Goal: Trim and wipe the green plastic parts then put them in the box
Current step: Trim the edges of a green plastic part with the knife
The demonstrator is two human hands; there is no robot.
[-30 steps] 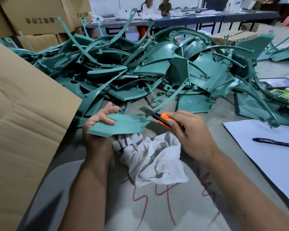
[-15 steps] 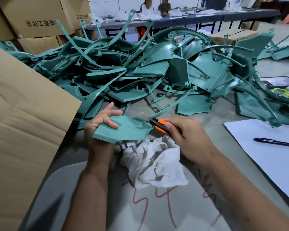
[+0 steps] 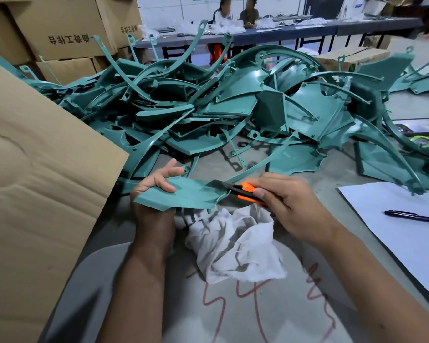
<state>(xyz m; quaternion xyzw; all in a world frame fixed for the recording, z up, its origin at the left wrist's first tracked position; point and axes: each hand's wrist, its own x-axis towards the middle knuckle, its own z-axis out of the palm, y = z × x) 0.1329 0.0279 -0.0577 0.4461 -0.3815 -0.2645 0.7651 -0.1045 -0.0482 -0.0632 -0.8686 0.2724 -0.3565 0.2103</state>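
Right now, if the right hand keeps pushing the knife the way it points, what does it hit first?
The right hand aims the orange knife leftward; its blade already sits at the green part edge. Beyond that, probably the left hand, though depth is unclear.

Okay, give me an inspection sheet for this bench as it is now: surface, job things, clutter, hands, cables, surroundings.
Surface: grey table with red scrawl.
Job's things: flat green plastic panel; orange utility knife, blade at its right edge; crumpled white rag just below; tangled pile of green plastic parts behind; brown cardboard box flap at left.
Clutter: white paper sheet, black pen, phone.
Hands: left hand holds the panel; right hand grips the knife.
Cables: nothing seen.
Surroundings: stacked cartons; two seated people.
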